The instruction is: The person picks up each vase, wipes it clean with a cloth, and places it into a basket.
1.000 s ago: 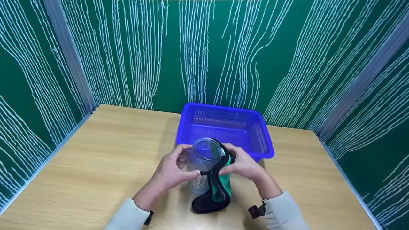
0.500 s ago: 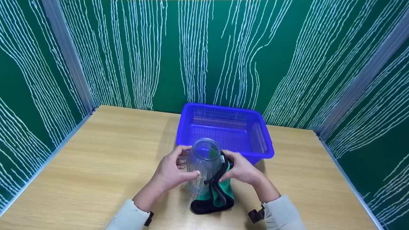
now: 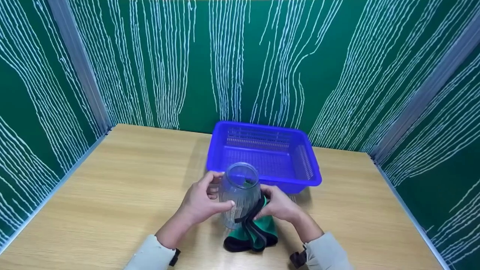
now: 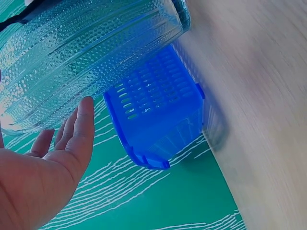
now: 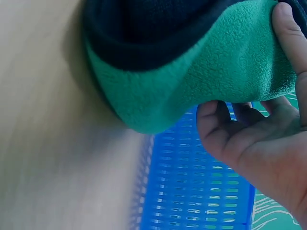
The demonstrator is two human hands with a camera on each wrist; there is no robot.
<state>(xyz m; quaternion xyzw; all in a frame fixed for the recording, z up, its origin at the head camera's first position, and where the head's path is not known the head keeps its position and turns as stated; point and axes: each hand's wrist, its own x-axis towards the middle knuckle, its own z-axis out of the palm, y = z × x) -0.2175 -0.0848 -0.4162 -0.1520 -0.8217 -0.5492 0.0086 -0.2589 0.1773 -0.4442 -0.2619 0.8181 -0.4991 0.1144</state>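
Observation:
A clear ribbed glass jar stands upright on the table in the head view, its round mouth facing up. My left hand holds it from the left, thumb in front and fingers round the far side. The left wrist view shows the jar's bumpy wall above the fingers. My right hand pinches a green fleece piece with black trim, at the jar's right side. Its lower part rests folded on the table. In the right wrist view the fleece lies between thumb and fingers; its exact kind is unclear.
A blue plastic basket with slotted walls stands just behind the jar. Wooden tabletop surrounds these things. Green walls with white wavy lines enclose the back and sides.
My right hand has moved down with the fleece, whose top edge has dropped from the jar's rim to its side. The fleece bunches lower and wider. My left hand and the jar stay put.

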